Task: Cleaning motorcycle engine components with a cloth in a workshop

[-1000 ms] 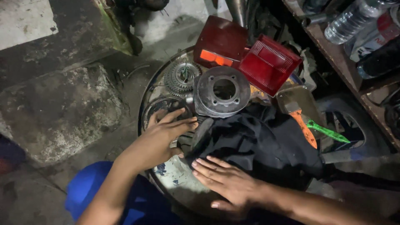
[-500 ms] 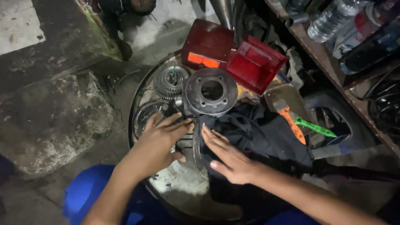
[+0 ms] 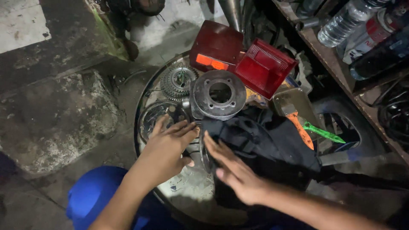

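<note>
Left hand (image 3: 168, 149) flat and open, fingers spread on round metal tray (image 3: 142, 100), gripping nothing, right hand (image 3: 232, 172) open, palm down, fingertips touching dark cloth (image 3: 260, 147) on the tray's right half, brake disc (image 3: 218, 94) just above both hands, sprocket (image 3: 177, 81) to its left, red lamp lens (image 3: 264, 68) behind.

Dim overall, light falls from above onto the round tray (image 3: 142, 106) centre; its near edge sinks into shadow. Red lens cover (image 3: 264, 68) is brightest, w/ slight glare. Right hand (image 3: 232, 170) shows motion blur at the fingertips; left hand (image 3: 168, 147) sharper. Frame corners go near black, grainy; bottles at top right soft.
</note>
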